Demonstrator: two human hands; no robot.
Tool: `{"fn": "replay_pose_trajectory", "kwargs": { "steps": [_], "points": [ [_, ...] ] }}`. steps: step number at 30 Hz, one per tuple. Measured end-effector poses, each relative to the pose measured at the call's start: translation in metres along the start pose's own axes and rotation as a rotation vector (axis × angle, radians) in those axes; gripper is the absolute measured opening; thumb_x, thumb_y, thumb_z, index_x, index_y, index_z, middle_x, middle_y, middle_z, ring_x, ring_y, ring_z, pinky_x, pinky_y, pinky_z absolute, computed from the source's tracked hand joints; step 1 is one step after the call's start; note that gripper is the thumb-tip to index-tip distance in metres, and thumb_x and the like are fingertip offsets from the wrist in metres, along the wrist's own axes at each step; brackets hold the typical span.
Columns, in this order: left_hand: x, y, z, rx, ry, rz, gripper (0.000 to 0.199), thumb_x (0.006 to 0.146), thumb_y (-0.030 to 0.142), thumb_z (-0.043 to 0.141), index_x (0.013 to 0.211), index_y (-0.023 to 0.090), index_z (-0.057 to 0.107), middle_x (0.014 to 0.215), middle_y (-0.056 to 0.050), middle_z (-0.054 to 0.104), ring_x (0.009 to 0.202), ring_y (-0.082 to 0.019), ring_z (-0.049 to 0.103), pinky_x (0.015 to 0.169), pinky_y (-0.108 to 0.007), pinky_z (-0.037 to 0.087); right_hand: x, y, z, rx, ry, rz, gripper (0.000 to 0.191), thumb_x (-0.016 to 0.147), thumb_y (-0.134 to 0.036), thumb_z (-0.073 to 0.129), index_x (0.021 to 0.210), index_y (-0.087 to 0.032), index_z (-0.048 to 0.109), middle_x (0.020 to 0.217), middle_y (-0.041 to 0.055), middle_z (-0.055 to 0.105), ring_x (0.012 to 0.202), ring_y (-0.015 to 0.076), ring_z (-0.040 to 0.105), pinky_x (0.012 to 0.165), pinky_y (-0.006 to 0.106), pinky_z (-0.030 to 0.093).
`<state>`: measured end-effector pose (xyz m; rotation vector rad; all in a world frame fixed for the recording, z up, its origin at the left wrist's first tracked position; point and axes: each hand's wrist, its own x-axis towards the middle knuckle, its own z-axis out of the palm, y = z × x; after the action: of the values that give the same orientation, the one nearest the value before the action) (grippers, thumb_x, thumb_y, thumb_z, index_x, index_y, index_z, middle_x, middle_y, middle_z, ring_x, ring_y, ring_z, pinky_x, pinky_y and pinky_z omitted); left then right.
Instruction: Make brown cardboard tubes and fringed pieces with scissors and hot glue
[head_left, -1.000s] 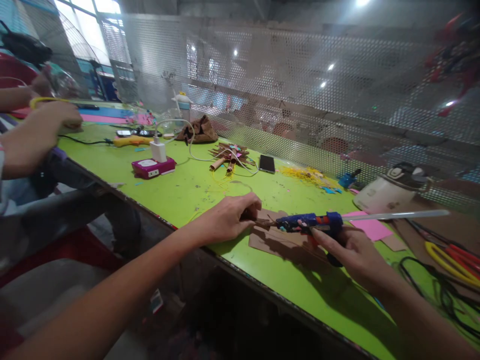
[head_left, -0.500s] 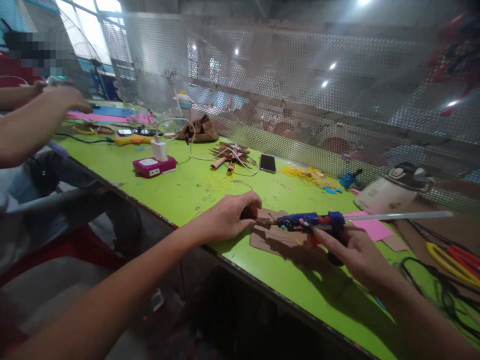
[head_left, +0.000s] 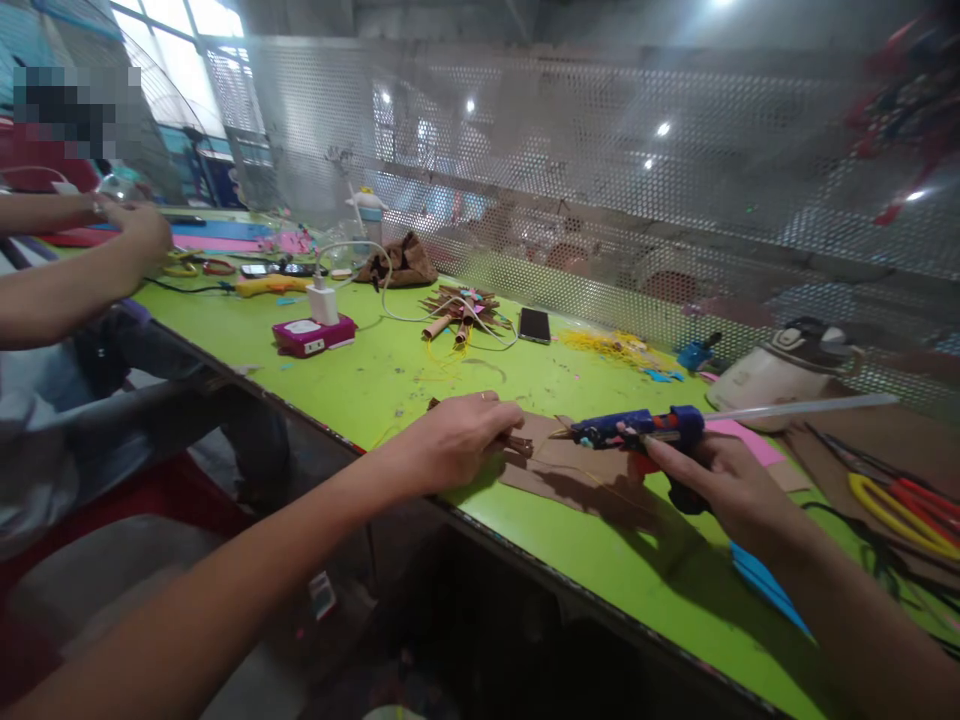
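Note:
My left hand (head_left: 457,437) is closed around a thin brown bundle (head_left: 519,445), whose end sticks out to the right of my fingers. My right hand (head_left: 731,475) grips a dark blue glue gun (head_left: 619,430) with a long clear glue stick (head_left: 802,406) out of its back. The gun's tip points left at the bundle, with a small gap between them. Below both lies a piece of brown cardboard (head_left: 555,480) on the green table (head_left: 495,570). A yellow thread (head_left: 592,478) runs over the cardboard.
Farther back are a magenta power socket (head_left: 315,337) with a white charger, a pile of brown rolls (head_left: 461,310), a phone (head_left: 535,324) and yellow threads (head_left: 611,350). A jug (head_left: 780,370) and scissors (head_left: 900,510) are at right. Another person's hands (head_left: 139,235) are at left.
The glue gun has moved slightly right and up, away from the bundle. More of the bundle shows at my left hand. The other person's hands have shifted.

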<state>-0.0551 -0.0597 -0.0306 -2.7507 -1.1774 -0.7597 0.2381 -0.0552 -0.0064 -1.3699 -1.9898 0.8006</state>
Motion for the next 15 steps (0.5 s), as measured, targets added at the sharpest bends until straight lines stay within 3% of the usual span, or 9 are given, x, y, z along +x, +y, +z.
{"fn": "replay_pose_trajectory", "kwargs": {
  "steps": [3, 6, 15],
  "points": [
    [-0.005, 0.004, 0.000, 0.174, 0.052, 0.170, 0.015, 0.088, 0.009, 0.039, 0.089, 0.015, 0.053, 0.078, -0.008, 0.059, 0.077, -0.019, 0.052, 0.071, -0.030, 0.043, -0.001, -0.003, 0.002, 0.064, -0.048, 0.037, 0.048, 0.081, -0.057, 0.053, 0.075, -0.013, 0.070, 0.068, 0.0063, 0.064, 0.052, 0.0129, 0.048, 0.042, 0.023, 0.031],
    [-0.007, 0.009, -0.003, 0.208, 0.109, 0.302, 0.018, 0.089, 0.008, 0.037, 0.092, 0.014, 0.053, 0.085, -0.009, 0.063, 0.085, -0.020, 0.052, 0.078, -0.033, 0.043, 0.000, -0.005, 0.006, 0.086, -0.067, 0.028, 0.047, 0.082, -0.056, 0.053, 0.076, -0.013, 0.070, 0.069, 0.0056, 0.064, 0.054, 0.0131, 0.049, 0.044, 0.023, 0.032],
    [-0.008, 0.013, -0.009, 0.197, 0.183, 0.425, 0.012, 0.091, 0.015, 0.042, 0.087, 0.017, 0.054, 0.090, -0.009, 0.066, 0.091, -0.020, 0.057, 0.082, -0.034, 0.044, -0.003, -0.013, 0.007, 0.056, -0.074, 0.004, 0.047, 0.084, -0.056, 0.050, 0.067, -0.015, 0.065, 0.061, 0.0035, 0.058, 0.050, 0.0117, 0.045, 0.043, 0.024, 0.030]
  ]
}}
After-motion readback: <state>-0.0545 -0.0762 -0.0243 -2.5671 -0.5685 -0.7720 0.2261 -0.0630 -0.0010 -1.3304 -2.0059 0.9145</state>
